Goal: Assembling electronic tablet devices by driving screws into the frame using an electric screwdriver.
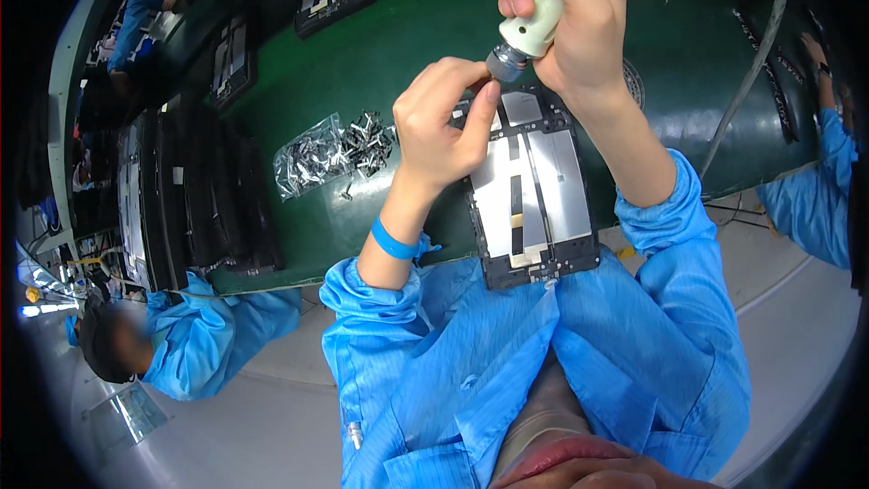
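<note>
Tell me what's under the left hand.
Under the left hand, the upper left part of the dark-framed flat device shows between thumb and fingers. The edge beneath the thumb is covered, as is whatever lies under the palm.

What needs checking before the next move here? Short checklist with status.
1. Right hand grips the pale power tool: ok.
2. Left hand clear of the tool's nose: not ok, fingers are right beside it.
3. Tool's tip on target: cannot tell, hidden by the fingers.
4. Tablet-like device fully on the green table: not ok, its near end appears to overhang.
5. Small loose parts apart from the device: ok.
6. Grey cable clear of the device: ok.
</note>
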Available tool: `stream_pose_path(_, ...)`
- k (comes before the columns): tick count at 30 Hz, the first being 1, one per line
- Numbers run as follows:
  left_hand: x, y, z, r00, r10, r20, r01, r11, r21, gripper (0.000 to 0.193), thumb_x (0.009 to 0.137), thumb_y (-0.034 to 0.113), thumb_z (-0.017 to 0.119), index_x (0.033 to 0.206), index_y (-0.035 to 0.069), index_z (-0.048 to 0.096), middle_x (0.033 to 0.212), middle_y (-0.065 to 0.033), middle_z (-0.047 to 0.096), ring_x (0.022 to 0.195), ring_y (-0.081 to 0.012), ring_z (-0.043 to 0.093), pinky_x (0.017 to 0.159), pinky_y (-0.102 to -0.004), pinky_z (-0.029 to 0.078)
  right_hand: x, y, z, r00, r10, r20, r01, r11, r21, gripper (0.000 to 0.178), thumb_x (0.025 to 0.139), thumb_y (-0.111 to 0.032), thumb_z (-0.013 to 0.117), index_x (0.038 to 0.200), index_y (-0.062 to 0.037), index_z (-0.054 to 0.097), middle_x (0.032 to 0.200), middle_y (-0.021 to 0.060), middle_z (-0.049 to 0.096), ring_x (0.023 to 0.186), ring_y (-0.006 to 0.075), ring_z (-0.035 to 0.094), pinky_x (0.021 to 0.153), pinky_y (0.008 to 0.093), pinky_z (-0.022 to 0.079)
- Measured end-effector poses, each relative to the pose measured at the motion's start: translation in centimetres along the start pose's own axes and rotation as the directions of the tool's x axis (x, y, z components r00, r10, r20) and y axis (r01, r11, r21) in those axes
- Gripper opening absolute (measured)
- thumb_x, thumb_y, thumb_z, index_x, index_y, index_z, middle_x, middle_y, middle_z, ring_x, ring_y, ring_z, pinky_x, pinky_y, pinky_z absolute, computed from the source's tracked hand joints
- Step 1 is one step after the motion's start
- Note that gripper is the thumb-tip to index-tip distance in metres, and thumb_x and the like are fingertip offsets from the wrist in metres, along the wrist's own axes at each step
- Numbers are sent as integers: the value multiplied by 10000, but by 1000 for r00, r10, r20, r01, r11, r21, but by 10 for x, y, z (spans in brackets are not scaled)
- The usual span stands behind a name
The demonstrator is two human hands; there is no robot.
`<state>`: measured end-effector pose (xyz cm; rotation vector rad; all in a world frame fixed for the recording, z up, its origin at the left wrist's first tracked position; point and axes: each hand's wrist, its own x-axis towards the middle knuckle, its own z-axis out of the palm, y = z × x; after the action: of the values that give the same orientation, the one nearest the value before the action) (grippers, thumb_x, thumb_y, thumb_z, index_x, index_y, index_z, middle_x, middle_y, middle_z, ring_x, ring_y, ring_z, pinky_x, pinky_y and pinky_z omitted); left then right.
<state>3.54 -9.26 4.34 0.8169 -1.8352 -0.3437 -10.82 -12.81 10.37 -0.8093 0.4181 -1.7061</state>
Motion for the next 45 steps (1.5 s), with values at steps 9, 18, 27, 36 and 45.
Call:
stream_pose_path(9,-29,-9,-12,995,-102,19,96,976,197,47,784,35,670,822,23,646,829,-83,635,795,-276,602,759,-365,431,11,-10,-5,991,-112,-79,104,990,-96,372,831,7,547,1202,-8,521,887,68,622,512,112,548,411,248,438)
stream_pose_path(18,-63,-14,3,915,-139,379,-18,923,383,148,681,105,780,805,99,699,873,10,617,896,-224,541,831,-406,322,21,-31,-8,949,-261,-179,226,955,-194,374,838,-38,563,1209,4,537,898,67,618,538,103,548,513,248,472)
stream_pose_path(27,-59,-12,8,914,-126,387,-38,920,389,126,702,66,755,790,93,669,846,18,619,879,-201,541,816,-399,293,24,-38,-13,957,-252,-147,228,960,-160,362,847,-53,570,1206,-29,533,925,47,622,529,97,559,454,249,472)
stream_pose_path(36,-57,-15,16,933,-138,333,27,948,318,121,675,73,757,738,81,654,835,-8,589,885,-219,514,796,-426,278,23,-39,-17,958,-250,-139,233,964,-127,367,844,-45,576,1208,-29,531,929,50,625,525,101,562,448,250,475)
stream_pose_path(45,-42,-10,22,904,-230,360,105,936,335,92,759,51,684,788,81,602,794,-45,588,842,-252,553,787,-409,310,28,-45,-11,939,-266,-217,246,963,-114,382,851,-39,574,1227,-30,513,904,35,623,513,75,515,451,211,431)
